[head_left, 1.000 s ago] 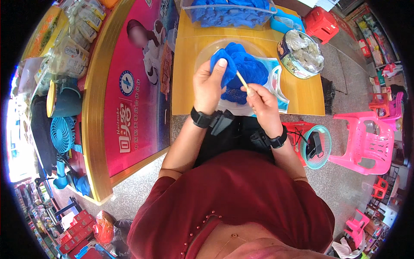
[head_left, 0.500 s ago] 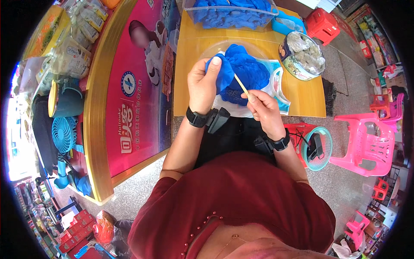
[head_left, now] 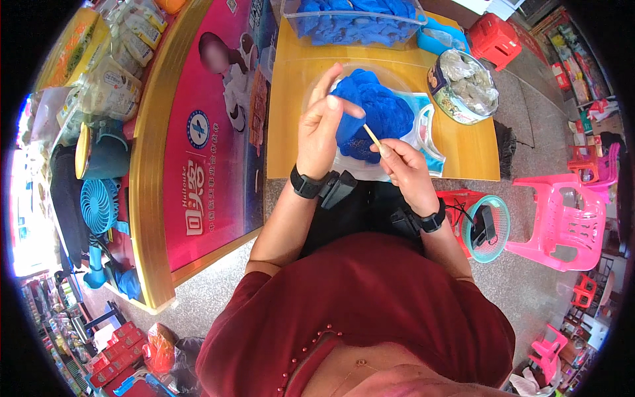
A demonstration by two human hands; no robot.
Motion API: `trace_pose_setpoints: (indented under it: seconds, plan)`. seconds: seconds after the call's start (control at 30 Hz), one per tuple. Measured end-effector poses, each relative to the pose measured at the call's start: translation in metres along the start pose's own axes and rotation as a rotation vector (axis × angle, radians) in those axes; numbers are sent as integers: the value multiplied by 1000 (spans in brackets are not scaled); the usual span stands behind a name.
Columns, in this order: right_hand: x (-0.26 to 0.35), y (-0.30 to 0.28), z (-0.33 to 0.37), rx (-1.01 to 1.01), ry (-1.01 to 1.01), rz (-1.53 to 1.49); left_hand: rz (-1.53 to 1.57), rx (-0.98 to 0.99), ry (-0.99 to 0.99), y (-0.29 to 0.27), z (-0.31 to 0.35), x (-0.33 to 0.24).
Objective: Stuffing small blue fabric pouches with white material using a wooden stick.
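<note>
My right hand (head_left: pixel 403 169) pinches a thin pale wooden stick (head_left: pixel 374 137) that slants up to the left. At its upper end hangs a piece of thin blue fabric (head_left: pixel 349 128). My left hand (head_left: pixel 321 129) is beside this piece, fingers apart, one stretched across its top edge and another pointing up. Whether those fingers touch the fabric is hard to make out. Behind both hands a heap of crumpled blue fabric (head_left: pixel 387 112) lies in a clear round dish, its lower part hidden. Under the heap spreads a white and light-blue cloth (head_left: pixel 433 142).
On the wooden table (head_left: pixel 297 79) stand a clear bin (head_left: pixel 357 41) full of blue fabric, a blue container (head_left: pixel 440 36) and a round tin (head_left: pixel 453 109) with crumpled grey-white material. A counter (head_left: pixel 149 198) is at left. A teal basket (head_left: pixel 499 248) and pink chair (head_left: pixel 562 221) are at right.
My left fingers have spread out from their pinch on the blue fabric, which now hangs lower by the stick's tip. My right hand with the stick has barely moved.
</note>
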State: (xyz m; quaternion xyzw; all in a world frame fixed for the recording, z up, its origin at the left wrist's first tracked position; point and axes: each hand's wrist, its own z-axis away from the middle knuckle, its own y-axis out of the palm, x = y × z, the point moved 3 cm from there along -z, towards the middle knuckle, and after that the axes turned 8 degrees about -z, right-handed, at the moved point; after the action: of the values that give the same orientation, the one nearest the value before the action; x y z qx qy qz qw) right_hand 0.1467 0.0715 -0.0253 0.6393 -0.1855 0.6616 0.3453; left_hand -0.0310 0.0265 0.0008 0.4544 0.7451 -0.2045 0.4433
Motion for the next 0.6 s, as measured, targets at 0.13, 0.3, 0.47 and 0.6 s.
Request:
trace_pose_setpoints:
  seconds: [0.13, 0.3, 0.47, 0.6]
  plan:
    - [-2, -2, 2, -68, -44, -16, 87, -142, -191, 5, 4, 5]
    - [-4, -1, 3, -86, -74, 7, 183, -277, -306, 1, 3, 0]
    - [-9, -3, -1, -80, -76, 27, 78, -175, -250, -2, 1, 1]
    - [-6, 0, 0, -83, -101, 59, 232, -216, -387, 1, 0, 4]
